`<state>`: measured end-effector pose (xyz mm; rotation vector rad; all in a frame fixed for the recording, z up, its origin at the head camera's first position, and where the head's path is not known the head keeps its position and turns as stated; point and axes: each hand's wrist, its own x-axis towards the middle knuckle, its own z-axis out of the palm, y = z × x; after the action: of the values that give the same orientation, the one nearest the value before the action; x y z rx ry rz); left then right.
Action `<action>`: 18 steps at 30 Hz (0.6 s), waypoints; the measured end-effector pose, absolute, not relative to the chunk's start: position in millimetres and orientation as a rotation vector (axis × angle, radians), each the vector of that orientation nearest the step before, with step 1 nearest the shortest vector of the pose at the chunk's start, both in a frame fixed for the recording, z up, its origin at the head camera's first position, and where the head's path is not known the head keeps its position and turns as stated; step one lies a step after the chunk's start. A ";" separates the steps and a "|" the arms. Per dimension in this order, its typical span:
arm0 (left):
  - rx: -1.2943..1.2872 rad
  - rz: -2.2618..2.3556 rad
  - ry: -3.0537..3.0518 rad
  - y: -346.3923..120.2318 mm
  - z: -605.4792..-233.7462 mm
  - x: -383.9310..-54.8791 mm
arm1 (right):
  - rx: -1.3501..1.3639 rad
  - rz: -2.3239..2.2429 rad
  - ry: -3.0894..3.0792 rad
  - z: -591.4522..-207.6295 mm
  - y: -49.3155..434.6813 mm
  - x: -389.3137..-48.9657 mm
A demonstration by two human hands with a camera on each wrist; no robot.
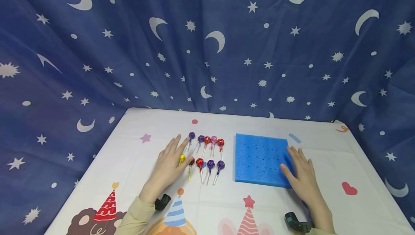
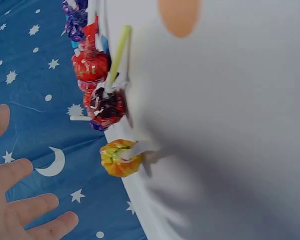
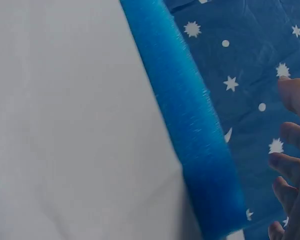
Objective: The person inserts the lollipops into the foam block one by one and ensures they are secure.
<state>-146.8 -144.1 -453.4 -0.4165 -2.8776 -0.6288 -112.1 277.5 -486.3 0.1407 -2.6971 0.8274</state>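
Note:
Two rows of wrapped lollipops lie on the table, among them a purple one (image 1: 221, 165), a red one (image 1: 199, 162) and a pink one (image 1: 214, 140). My left hand (image 1: 169, 164) hovers at their left end with fingers spread, holding nothing. Close under it is a yellow lollipop (image 2: 121, 158), partly hidden in the head view, beside a dark-wrapped one (image 2: 106, 106) with a yellow stick. To the right lies a blue foam block (image 1: 260, 160) dotted with small holes. My right hand (image 1: 301, 175), fingers extended, is at the block's right edge; whether it touches is unclear.
A white tablecloth (image 1: 207, 213) with printed party figures covers the table. Behind it and along both sides hangs a dark blue curtain (image 1: 207, 48) with moons and stars. Black wrist devices sit at the left wrist (image 1: 163, 202) and the right wrist (image 1: 296, 223).

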 end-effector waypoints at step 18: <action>-0.374 -0.684 -2.951 -154.5 -468.7 -143.2 | 0.022 1.019 -2.708 -509.0 282.5 -111.6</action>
<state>-143.2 -154.5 -468.7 -0.3742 -2.9514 -0.6841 -111.6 282.5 -509.0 0.0220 -2.7085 1.0190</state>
